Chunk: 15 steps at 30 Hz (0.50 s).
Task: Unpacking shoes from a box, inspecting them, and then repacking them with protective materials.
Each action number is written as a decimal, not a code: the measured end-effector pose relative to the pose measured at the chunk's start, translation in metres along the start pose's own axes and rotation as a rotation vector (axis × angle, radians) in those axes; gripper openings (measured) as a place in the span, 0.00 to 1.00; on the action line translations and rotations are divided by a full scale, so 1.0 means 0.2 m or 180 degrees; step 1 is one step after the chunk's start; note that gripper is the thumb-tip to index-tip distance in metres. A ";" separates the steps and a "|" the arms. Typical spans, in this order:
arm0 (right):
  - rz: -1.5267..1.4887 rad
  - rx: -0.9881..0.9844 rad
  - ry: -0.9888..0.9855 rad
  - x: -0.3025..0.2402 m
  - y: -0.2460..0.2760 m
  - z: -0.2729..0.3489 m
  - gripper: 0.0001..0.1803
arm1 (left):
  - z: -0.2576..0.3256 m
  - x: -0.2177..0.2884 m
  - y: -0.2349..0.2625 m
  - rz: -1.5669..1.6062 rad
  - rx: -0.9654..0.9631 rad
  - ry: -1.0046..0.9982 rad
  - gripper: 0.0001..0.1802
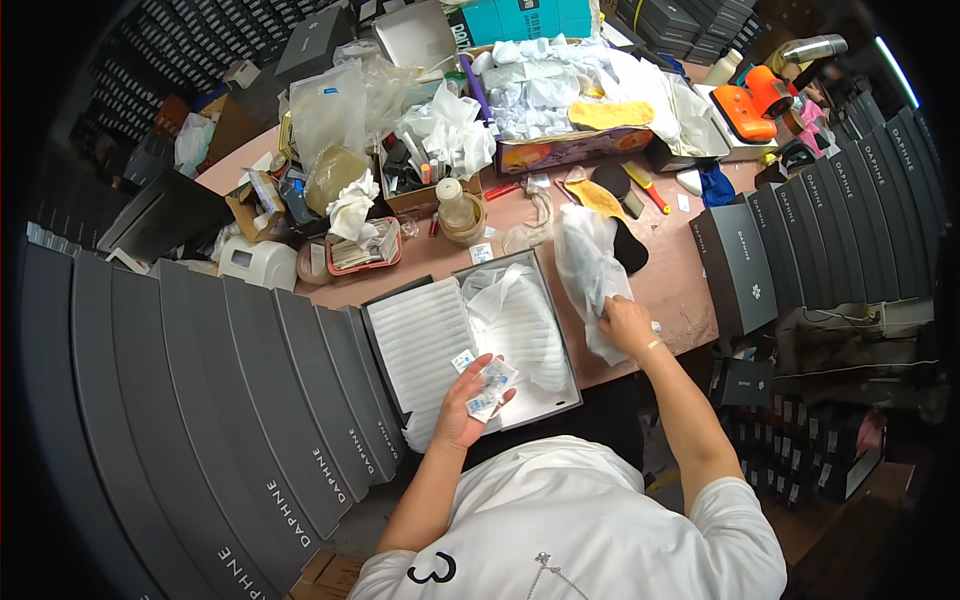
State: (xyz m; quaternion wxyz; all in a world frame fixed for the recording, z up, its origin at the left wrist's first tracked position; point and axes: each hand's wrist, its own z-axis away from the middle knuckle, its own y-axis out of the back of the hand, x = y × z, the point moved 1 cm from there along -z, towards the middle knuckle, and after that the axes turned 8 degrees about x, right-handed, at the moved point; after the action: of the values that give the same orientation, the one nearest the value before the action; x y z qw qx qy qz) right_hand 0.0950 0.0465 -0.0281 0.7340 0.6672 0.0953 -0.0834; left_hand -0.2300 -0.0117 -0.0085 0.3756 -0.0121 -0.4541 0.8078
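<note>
My left hand (460,412) is closed around several small white sachets (492,386) with blue print, over the near edge of an open dark grey box (562,330). White ribbed padding (425,325) fills the box's left part, and white tissue paper (520,335) lies in its right part. To the right of the box, a translucent white bag (585,245) lies on the pink table, with something greyish inside that I cannot make out. My right hand (628,328) pinches the near part of this bag. A black flat piece (628,246) lies partly under the bag.
Dark grey boxes stand in rows at the left (200,400) and right (830,230). Behind, a carton (590,148) holds crumpled white paper and a yellow cloth (612,115). A pump bottle (456,208), a brush (648,188) and a red basket (365,262) are on the table (680,300).
</note>
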 end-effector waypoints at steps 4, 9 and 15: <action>-0.0423 0.1138 0.0269 -0.42 0.20 -0.02 0.18 | -0.04 -0.05 -0.03 -0.0127 0.0407 -0.0113 0.21; 0.0080 0.0701 0.1489 -0.61 -0.13 0.06 0.12 | -0.09 -0.07 -0.04 -0.0372 0.0745 -0.0240 0.19; -0.4441 0.0870 -0.1389 -0.33 -0.15 0.14 0.09 | -0.18 -0.14 0.05 -0.1206 0.1069 -0.0545 0.21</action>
State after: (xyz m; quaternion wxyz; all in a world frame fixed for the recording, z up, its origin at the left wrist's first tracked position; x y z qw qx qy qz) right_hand 0.0253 0.0152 -0.0376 0.4233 0.5054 0.3376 -0.6719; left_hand -0.2026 -0.0055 -0.0464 0.4771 0.2040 -0.3379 0.7852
